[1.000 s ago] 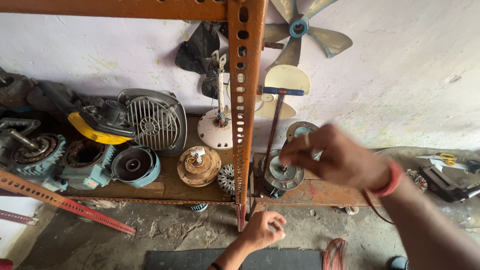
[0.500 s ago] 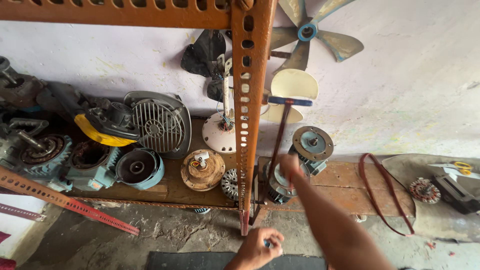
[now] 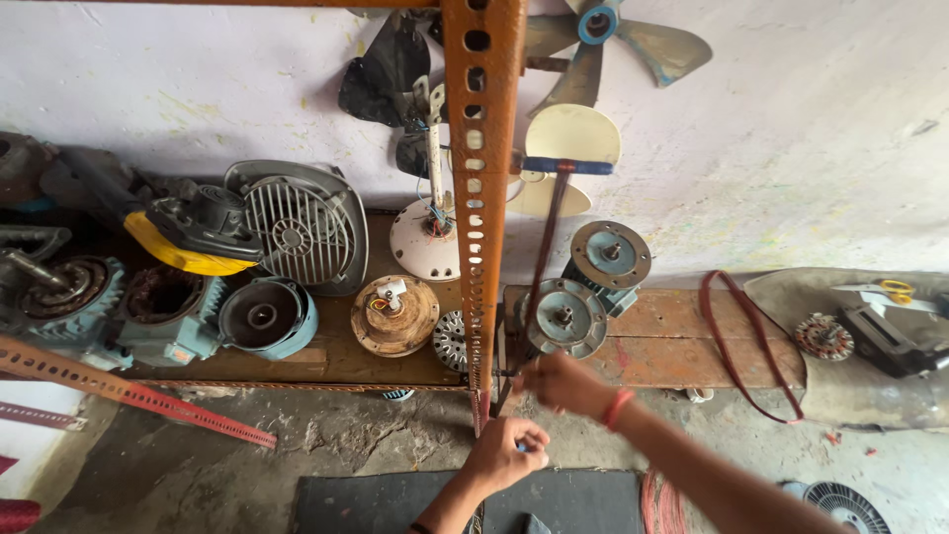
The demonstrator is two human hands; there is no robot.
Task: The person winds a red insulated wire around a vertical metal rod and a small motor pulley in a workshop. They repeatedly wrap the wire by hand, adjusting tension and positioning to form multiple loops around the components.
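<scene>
Rod [image 3: 542, 265]: dark, long axis near upright, leaning beside the orange post [image 3: 481, 198], foot by your right hand [image 3: 565, 384], fingers closed near its base. Left hand [image 3: 506, 453] lower, fist curled; contents cannot be told. Motor [image 3: 564, 318] just behind.

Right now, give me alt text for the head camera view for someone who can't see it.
Two bare hands work at the foot of an orange perforated post: the right hand reaches toward a grey motor on a wooden shelf, the left hand is closed below it. Fan blades hang above.
</scene>
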